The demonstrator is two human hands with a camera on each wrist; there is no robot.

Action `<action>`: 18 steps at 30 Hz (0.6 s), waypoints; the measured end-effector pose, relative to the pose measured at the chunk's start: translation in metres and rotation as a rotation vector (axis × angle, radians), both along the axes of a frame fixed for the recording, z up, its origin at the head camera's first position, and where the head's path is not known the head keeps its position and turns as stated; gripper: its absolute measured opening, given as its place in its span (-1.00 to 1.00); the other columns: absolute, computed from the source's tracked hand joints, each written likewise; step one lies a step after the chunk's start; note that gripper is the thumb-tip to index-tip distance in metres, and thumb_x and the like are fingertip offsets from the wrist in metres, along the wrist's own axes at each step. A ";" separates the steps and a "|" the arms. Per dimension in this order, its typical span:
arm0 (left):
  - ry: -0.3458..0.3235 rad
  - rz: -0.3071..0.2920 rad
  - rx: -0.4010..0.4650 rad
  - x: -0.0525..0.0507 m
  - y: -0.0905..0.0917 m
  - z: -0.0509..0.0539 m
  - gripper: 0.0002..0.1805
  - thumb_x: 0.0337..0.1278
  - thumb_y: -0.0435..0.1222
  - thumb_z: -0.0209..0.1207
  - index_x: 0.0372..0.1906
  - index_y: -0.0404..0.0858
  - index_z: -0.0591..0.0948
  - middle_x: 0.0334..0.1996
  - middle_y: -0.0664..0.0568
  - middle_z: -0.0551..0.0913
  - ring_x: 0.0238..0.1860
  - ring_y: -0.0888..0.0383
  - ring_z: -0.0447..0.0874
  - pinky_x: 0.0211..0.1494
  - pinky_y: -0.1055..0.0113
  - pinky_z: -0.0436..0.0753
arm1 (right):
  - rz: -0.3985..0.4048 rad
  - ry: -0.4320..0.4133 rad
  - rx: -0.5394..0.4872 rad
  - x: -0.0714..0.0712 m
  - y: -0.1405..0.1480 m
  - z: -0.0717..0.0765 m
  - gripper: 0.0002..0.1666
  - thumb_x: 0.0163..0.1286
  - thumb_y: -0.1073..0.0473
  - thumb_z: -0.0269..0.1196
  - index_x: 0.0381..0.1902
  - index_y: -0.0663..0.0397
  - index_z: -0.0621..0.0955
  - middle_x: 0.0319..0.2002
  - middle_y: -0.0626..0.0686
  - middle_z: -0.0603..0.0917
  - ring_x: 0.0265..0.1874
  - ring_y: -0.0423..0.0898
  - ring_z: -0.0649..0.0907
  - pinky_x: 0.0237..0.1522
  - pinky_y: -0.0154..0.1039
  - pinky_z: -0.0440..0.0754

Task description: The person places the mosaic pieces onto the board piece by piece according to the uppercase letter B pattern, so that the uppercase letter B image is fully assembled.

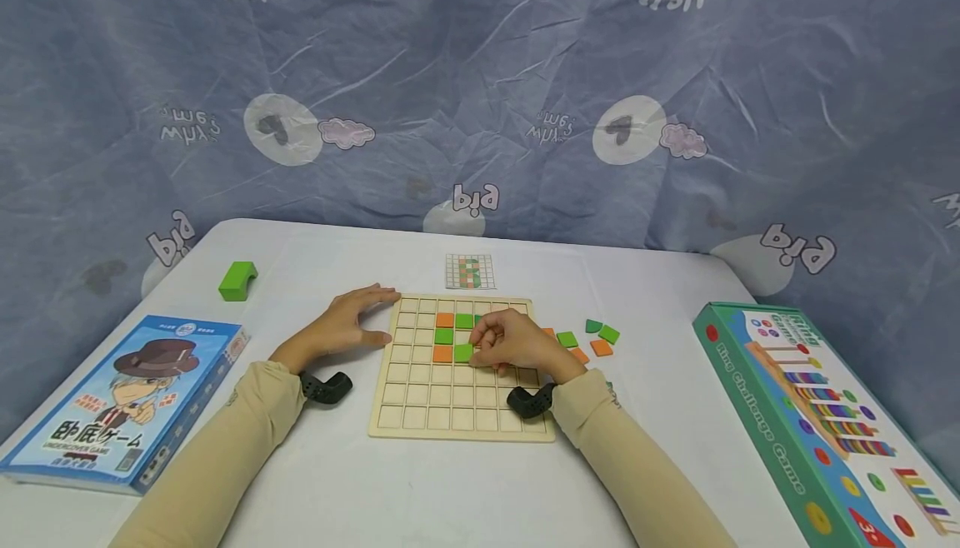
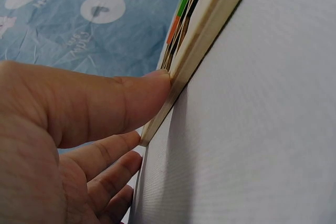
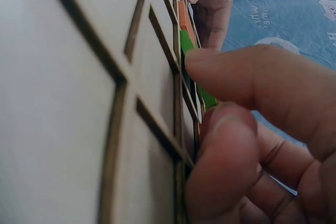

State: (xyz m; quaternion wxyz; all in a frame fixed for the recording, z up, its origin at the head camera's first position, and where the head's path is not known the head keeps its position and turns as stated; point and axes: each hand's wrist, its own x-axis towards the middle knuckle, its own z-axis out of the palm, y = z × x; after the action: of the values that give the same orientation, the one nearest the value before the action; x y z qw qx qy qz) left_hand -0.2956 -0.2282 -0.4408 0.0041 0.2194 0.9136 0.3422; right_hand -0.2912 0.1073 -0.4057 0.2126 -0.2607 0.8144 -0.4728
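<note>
A square wooden grid board (image 1: 427, 419) lies on the table, with orange and green square tiles set in its upper middle cells. My left hand (image 1: 345, 327) is at the board's upper left; its thumb (image 2: 142, 98) touches the side edge, fingers extended near the corner. Over the board, my right hand (image 1: 517, 340) has thumb and forefinger at the right side of a green tile (image 1: 463, 354), seemingly pinching it; beside that tile sits an orange tile (image 1: 442, 354). In the right wrist view, a fingertip covers part of the green tile (image 3: 186, 40). The right hand hides some cells.
A printed pattern card (image 1: 470, 271) lies beyond the board. Loose orange and green pieces (image 1: 602, 348) are scattered to its right. A green arch block (image 1: 238, 281) and blue game box (image 1: 123, 406) stand left, a Ring Challenge box (image 1: 825, 423) right.
</note>
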 end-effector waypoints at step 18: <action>0.009 -0.006 -0.005 0.001 0.001 0.003 -0.14 0.21 -0.09 0.45 0.55 -0.35 0.48 0.59 -0.34 0.37 0.67 -0.41 0.09 0.63 -0.47 -0.06 | -0.004 -0.137 -0.138 -0.005 0.011 0.004 -0.69 0.50 0.35 0.36 0.12 0.43 0.66 -0.38 0.02 0.68 -0.56 -0.16 0.58 -0.45 -0.34 0.64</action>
State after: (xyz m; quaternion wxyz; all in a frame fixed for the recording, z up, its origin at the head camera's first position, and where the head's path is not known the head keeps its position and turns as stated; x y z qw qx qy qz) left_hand -0.2947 -0.2273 -0.4375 0.0018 0.2237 0.9139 0.3388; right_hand -0.2962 0.1186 -0.4022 0.2483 -0.2403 0.7641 -0.5448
